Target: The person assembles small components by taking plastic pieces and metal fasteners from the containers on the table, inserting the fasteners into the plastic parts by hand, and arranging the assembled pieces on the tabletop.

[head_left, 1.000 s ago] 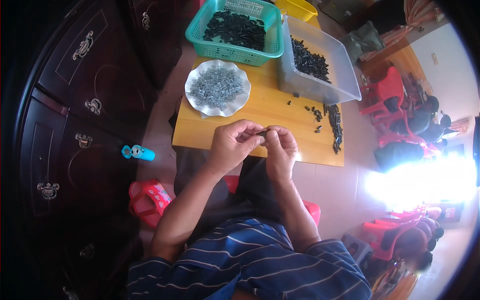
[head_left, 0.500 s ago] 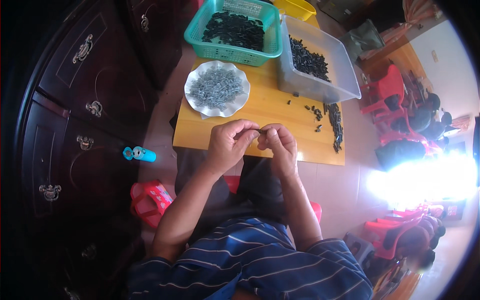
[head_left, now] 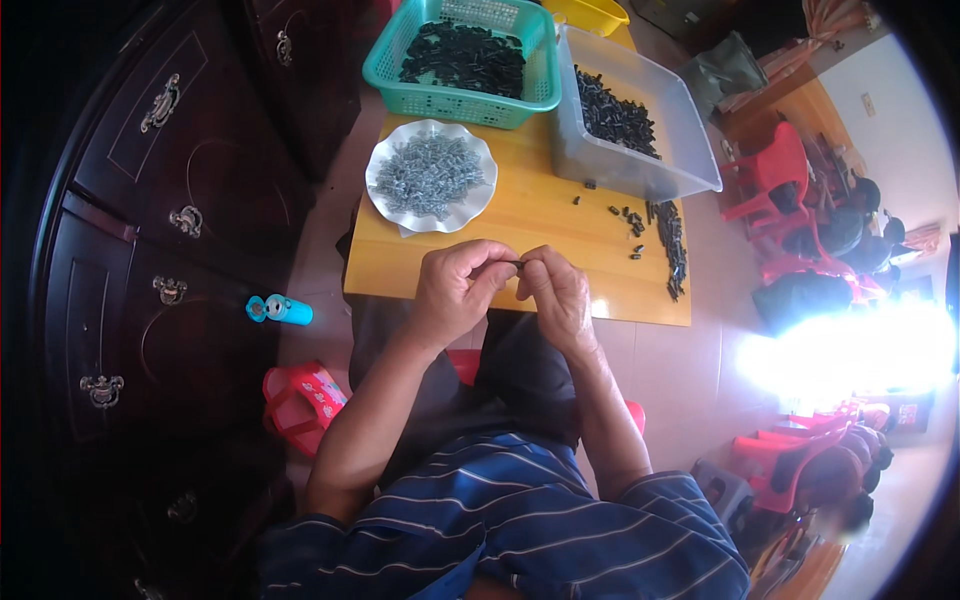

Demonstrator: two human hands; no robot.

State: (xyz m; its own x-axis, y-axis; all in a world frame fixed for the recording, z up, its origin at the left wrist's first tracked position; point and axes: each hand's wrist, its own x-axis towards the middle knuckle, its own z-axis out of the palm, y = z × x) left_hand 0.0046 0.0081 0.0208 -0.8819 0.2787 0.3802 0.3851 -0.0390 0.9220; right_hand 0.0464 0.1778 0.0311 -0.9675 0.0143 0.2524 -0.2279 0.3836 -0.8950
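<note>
My left hand (head_left: 459, 292) and my right hand (head_left: 557, 295) meet over the near edge of the wooden table (head_left: 510, 190). Both pinch one small dark piece (head_left: 517, 265), its ends mostly covered by my fingertips. Its exact kind is too small to make out. Just beyond my left hand stands a white wavy-rimmed plate (head_left: 482, 200) heaped with small clear pieces (head_left: 428, 175). To the right of my hands, a row of dark tubular pieces (head_left: 671, 250) and several short loose ones (head_left: 634, 222) lie on the tabletop.
A green basket (head_left: 470, 105) of flat black pieces and a clear plastic bin (head_left: 630, 170) of black pieces stand at the back, with a yellow tub (head_left: 590, 15) behind. Dark drawers (head_left: 170, 240) line the left. A blue can (head_left: 290, 310) and a red bag (head_left: 303, 405) are below them.
My right hand's fingers have shifted slightly on the small dark piece. My left hand keeps almost the same pinch. The objects on the table have not been moved.
</note>
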